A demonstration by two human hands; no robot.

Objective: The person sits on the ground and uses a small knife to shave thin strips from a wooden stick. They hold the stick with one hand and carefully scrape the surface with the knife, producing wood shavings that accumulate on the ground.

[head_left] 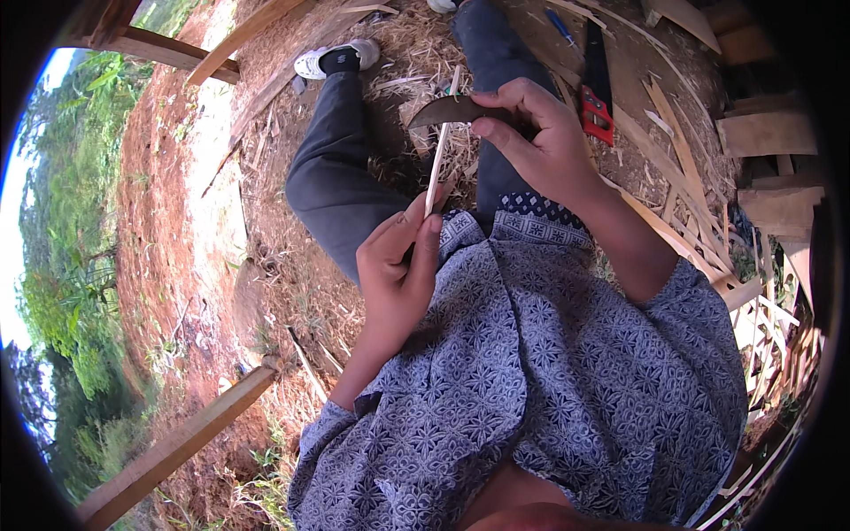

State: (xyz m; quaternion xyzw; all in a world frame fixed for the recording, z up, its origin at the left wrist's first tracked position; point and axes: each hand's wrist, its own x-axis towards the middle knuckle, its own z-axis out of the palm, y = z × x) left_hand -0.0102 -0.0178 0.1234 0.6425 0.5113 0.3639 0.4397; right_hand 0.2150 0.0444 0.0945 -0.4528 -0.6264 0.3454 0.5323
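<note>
At upper centre of the frame, a thin pale stick points toward the top edge, its long axis leaning slightly right; the left hand pinches its lower end with thumb and fingers, the right hand clasps a dark curved blade crossing it, tip leftward

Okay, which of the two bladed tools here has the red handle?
The handsaw, lying on the ground. The other one, the curved knife, is gripped in the right hand and shows no red.
</note>
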